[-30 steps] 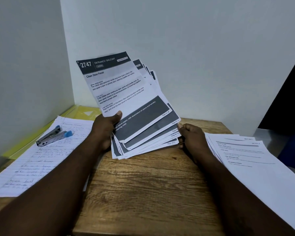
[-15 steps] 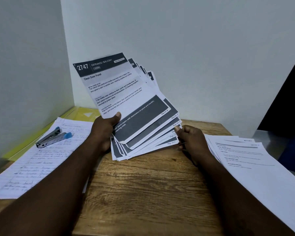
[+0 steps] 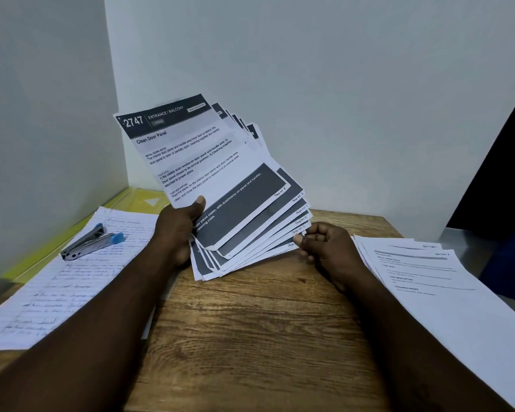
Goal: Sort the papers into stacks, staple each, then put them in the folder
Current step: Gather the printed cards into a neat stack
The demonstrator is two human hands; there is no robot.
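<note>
Papers between left hand and right hand

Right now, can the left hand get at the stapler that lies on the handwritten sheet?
Probably not yet. The way looks free: the stapler lies uncovered, left of the left hand. But that hand grips the fanned papers, so it must first leave them to the right hand.

Folder mostly under handwritten sheets (script unreadable); right stack cut by frame edge.
</note>
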